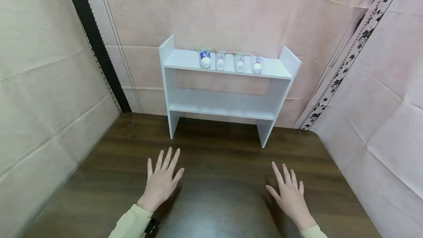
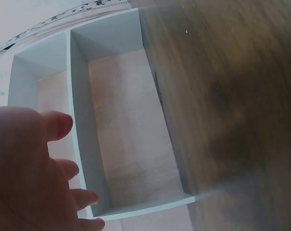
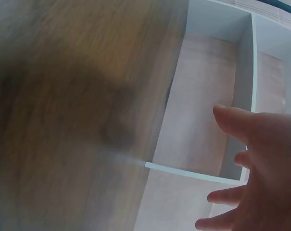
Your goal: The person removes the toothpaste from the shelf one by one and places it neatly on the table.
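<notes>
Above the dark wooden table, my left hand [image 1: 160, 184] is spread with straight fingers and holds nothing. The right hand [image 1: 290, 197] is likewise spread, over the table's right part. Beyond both hands stands a white two-tier shelf [image 1: 221, 104]. On its upper board several white tubes stand in a row, caps down: a blue-labelled tube [image 1: 205, 58] at the left, two with pale labels, a tube [image 1: 220, 60] and another tube [image 1: 239, 62], and a tube [image 1: 256, 64] at the right. In both wrist views the fingers appear in front of the shelf, with the tubes out of sight.
The wooden table [image 1: 211, 164] has rounded far corners. Pale cloth curtains close in the left, back and right sides, with a black strip [image 1: 99, 47] at the left and a flower-patterned border [image 1: 350, 54] at the right. The shelf's lower board [image 1: 221, 105] bears nothing.
</notes>
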### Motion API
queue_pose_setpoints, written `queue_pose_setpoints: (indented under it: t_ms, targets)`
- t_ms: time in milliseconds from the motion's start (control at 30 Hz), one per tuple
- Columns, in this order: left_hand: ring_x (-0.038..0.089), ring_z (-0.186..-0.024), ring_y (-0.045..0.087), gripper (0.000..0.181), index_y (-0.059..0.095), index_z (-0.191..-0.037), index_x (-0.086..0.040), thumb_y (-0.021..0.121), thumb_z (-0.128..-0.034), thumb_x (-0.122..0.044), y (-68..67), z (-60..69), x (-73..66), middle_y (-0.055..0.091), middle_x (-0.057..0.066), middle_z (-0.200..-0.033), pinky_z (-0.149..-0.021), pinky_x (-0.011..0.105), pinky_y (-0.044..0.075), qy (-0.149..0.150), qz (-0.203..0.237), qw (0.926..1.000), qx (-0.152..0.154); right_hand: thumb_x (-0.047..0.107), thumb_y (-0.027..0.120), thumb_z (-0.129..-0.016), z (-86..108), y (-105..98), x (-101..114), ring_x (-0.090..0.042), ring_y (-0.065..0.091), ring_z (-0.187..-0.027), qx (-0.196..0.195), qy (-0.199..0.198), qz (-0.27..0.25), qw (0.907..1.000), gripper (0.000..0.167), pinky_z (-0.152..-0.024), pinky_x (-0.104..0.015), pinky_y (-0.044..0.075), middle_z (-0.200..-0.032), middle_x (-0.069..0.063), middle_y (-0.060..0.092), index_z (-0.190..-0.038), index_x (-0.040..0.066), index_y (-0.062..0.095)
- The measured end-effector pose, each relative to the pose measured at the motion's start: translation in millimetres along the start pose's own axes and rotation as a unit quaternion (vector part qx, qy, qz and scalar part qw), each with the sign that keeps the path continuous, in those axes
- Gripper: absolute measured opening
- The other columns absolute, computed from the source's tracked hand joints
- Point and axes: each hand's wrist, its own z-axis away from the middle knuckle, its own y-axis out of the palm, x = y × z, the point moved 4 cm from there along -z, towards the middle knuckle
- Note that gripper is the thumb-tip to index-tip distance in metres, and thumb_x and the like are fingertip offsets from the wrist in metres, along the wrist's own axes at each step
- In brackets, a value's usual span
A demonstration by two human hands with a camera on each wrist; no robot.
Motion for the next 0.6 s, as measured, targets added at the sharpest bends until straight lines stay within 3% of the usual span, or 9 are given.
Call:
queue_pose_setpoints:
  t_ms: [133,267,600]
  targets:
    - [0.039,-0.15,0.008,0.066,0.015,-0.156,-0.023,0.043,-0.101,-0.044,3.4,1.2,2.3,0.013,0.011,-0.163,-0.113,0.068,-0.004,-0.001,0.009,0.9998,0.018,0.035,0.06,-0.094,-6.3,-1.7,10.3,-0.056,0.02,-0.139,-0.001,-0.007,-0.003,1.0,0.082,-0.099,-0.08,0.018,-0.156,-0.029,0.021,-0.157,0.027,0.009]
    - [0.04,-0.15,0.009,0.067,0.017,-0.156,-0.021,0.044,-0.1004,-0.045,2.4,-0.5,4.6,0.014,0.013,-0.163,-0.112,0.069,-0.004,-0.002,0.02,0.9997,0.014,0.036,0.061,-0.094,-19.5,-6.7,29.9,-0.054,0.021,-0.14,-0.014,-0.026,-0.012,0.9995,0.082,-0.101,-0.078,0.018,-0.157,-0.027,0.021,-0.157,0.025,0.01]
    - [0.042,-0.149,0.001,0.078,0.009,-0.157,-0.019,0.045,-0.0975,-0.053,-21.4,-28.9,14.6,0.005,0.016,-0.164,-0.111,0.07,-0.009,-0.02,0.047,0.9987,0.001,0.037,0.062,-0.093,-53.9,-23.5,83.4,-0.049,0.019,-0.144,-0.026,-0.085,-0.055,0.9945,0.083,-0.107,-0.073,0.019,-0.16,-0.021,0.018,-0.157,0.025,0.01]
